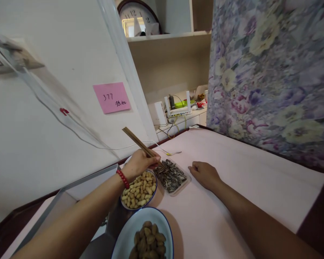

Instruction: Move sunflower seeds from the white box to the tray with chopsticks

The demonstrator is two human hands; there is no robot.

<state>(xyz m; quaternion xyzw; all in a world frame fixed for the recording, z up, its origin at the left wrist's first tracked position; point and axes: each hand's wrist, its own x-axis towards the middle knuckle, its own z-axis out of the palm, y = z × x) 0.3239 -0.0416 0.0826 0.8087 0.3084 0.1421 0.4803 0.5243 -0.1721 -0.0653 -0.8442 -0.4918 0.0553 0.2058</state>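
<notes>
My left hand (pixel 142 161), with a red bead bracelet (pixel 122 178) at the wrist, grips a pair of wooden chopsticks (pixel 137 139). Their lower ends reach the striped sunflower seeds (pixel 172 178) in a clear plastic box (pixel 188 180); the very tips are hard to make out. Just right of that box, my right hand (pixel 203 173) rests on the table with its fingers curled in, and nothing shows in it. Under my left wrist stands a blue-rimmed bowl of peanuts (pixel 140 190). Nearer to me, a larger blue-rimmed bowl (pixel 126 223) holds brown nuts in shells (pixel 148 239).
A grey open box (pixel 70 194) stands at the left of the pink-covered table (pixel 259 172). A white cable (pixel 129 146) runs down the wall onto the table's back edge. Behind are a shelf with a white router (pixel 179 112) and a floral curtain (pixel 270 79).
</notes>
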